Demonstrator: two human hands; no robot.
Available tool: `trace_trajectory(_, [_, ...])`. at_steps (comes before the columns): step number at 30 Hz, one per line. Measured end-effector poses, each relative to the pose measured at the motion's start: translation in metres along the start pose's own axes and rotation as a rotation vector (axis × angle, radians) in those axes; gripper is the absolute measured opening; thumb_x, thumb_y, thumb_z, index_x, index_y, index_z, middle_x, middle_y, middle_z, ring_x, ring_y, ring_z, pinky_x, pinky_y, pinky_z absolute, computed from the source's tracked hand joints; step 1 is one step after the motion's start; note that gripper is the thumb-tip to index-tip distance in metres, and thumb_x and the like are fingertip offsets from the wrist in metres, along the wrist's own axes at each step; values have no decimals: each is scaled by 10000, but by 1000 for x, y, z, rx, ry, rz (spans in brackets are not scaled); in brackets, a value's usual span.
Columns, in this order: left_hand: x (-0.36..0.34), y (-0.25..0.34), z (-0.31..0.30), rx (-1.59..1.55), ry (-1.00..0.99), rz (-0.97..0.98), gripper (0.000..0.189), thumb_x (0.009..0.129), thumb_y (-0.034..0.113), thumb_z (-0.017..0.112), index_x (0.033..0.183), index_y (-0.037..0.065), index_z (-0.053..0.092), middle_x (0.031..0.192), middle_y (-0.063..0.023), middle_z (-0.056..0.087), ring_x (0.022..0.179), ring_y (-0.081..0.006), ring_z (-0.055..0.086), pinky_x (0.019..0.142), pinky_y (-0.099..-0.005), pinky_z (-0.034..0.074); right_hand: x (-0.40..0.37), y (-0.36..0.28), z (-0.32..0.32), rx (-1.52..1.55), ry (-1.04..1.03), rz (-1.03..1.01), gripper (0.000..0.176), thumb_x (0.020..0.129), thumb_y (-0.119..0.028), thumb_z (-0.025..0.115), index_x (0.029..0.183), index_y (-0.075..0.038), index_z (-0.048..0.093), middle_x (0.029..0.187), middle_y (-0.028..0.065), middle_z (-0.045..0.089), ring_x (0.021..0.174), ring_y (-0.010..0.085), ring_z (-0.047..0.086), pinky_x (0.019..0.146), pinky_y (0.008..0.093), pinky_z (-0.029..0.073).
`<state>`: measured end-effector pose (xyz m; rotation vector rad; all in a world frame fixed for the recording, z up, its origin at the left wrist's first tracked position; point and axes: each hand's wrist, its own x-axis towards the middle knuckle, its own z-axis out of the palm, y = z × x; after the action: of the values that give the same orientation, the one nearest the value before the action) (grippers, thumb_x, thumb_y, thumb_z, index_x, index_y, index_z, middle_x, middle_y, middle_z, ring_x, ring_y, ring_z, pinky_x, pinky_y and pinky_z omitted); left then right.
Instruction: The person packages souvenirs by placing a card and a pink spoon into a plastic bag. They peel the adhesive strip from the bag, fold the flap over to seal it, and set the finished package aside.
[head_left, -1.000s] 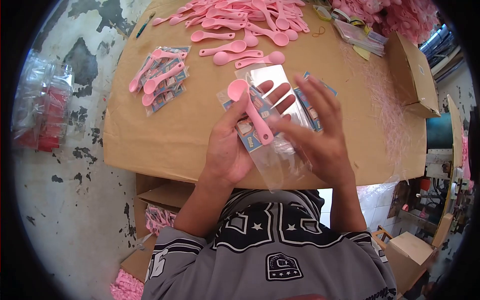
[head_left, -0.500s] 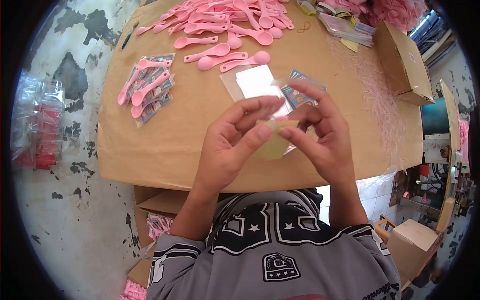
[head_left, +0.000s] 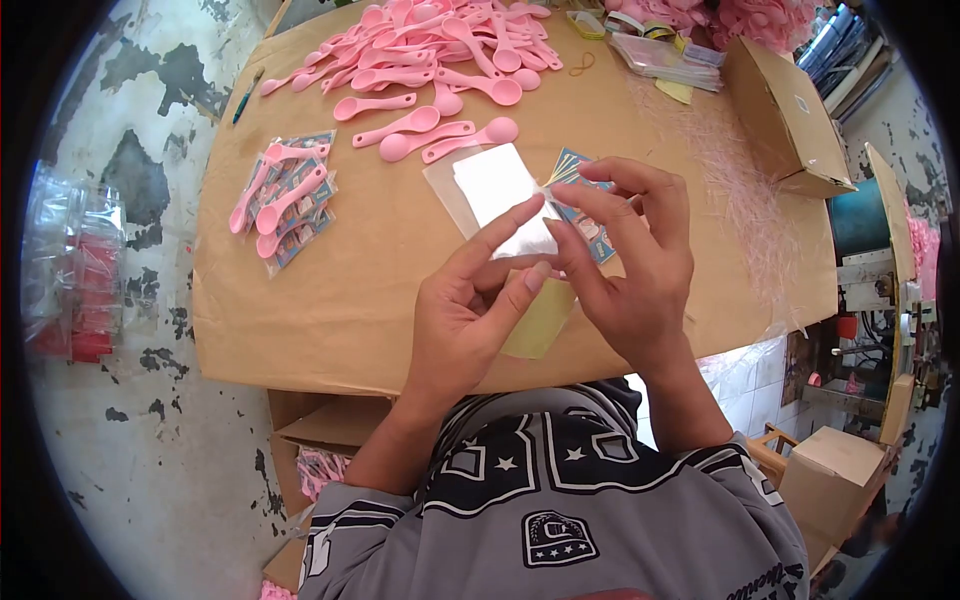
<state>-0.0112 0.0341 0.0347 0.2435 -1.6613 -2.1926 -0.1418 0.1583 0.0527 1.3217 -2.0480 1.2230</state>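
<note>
My left hand [head_left: 470,310] is closed, thumb and fingers pinching the upper edge of a yellow paper slip [head_left: 538,325] that hangs below the fingertips. Close beside it, my right hand [head_left: 635,255] has its thumb and forefinger curled together near the left fingertips; whatever is between them is too small to make out. A bit of pink shows behind the left thumb. Beneath and beyond the hands lies a stack of shiny white sheets [head_left: 495,185] on a clear plastic bag [head_left: 443,185]. Partly covered by my right hand are blue printed cards [head_left: 590,225].
Pink measuring spoons [head_left: 430,50] are heaped at the far side of the table [head_left: 320,310]. Packed spoons with printed cards [head_left: 285,200] lie at left, a pen [head_left: 247,97] beyond them. A cardboard box [head_left: 785,115] stands at right, near clear plastic strands [head_left: 740,190].
The yellow slip has dropped lower and tilted beneath the left hand. My right thumb has left its edge, and the right fingertips have come together above it. The view has shifted slightly.
</note>
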Motion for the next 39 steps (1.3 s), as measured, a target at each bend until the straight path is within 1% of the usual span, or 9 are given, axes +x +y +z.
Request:
trace_trajectory(11, [-4,4,1,221,-59,-14,544,1041,-12,640,1563,-7,489,1091,-106,789,921,-20,631,750,-169,437,6,1,-6,-67,-8,-57,258,753,0,795,999,-63,746,1139,64,694,989,276,597,793,392,502])
trace_trajectory(14, [-4,3,1,249,-72,5,550,1029,29,650,1562,117,543,1024,-65,818,713,7,538,621,-189,428,11,5,-12,-153,-30,-128,259,738,6,791,978,-69,729,1123,59,700,1020,267,615,830,413,501])
trace_trajectory(20, [-6,8,-1,27,-68,-49,530,1054,44,643,1545,-46,467,1181,-212,772,1114,-196,728,989,-310,537,26,25,-40,-227,76,-21,174,834,-3,748,997,-58,717,1083,85,707,1037,257,658,912,396,516])
trace_trajectory(24, [-5,3,-9,-29,36,2,453,1073,92,618,1484,-57,500,1223,-236,751,1128,-270,742,1027,-372,550,35,38,-89,402,238,306,109,942,-16,680,1043,-8,721,1173,135,720,1071,182,668,970,334,519])
trace_trajectory(25, [-5,5,-10,-55,54,-5,425,1077,99,612,1461,-57,520,1231,-239,746,1133,-277,740,1032,-380,551,35,51,-107,534,158,289,208,945,-1,654,1145,1,711,1256,168,708,1142,246,677,1011,369,511])
trace_trajectory(29, [-2,-2,-15,-119,61,32,342,1081,103,592,1383,-58,576,1296,-241,713,1175,-298,720,1049,-397,552,27,92,-120,-917,-113,303,399,935,22,618,1331,-19,646,1372,198,658,1298,355,623,1092,424,465])
trace_trajectory(32, [-2,-1,-17,-100,74,18,306,1078,94,591,1345,-57,597,1369,-233,672,1207,-297,700,1046,-396,548,27,73,-106,-779,203,125,403,896,81,563,1264,-25,689,1317,178,695,1261,323,652,1073,409,476])
trace_trajectory(36, [2,-6,-15,-135,85,42,300,1073,103,612,1331,-49,607,1370,-202,661,1180,-256,694,1032,-387,546,11,29,-64,-9,-3,159,399,829,102,486,1115,-8,742,1129,124,761,1081,249,704,941,332,515])
trace_trajectory(39, [0,-4,-16,-148,98,42,292,1066,102,629,1319,-44,617,1337,-187,666,1155,-223,689,1025,-372,545,-2,9,-38,580,-300,512,223,934,-30,648,1137,-32,743,1073,29,750,951,92,638,764,269,482])
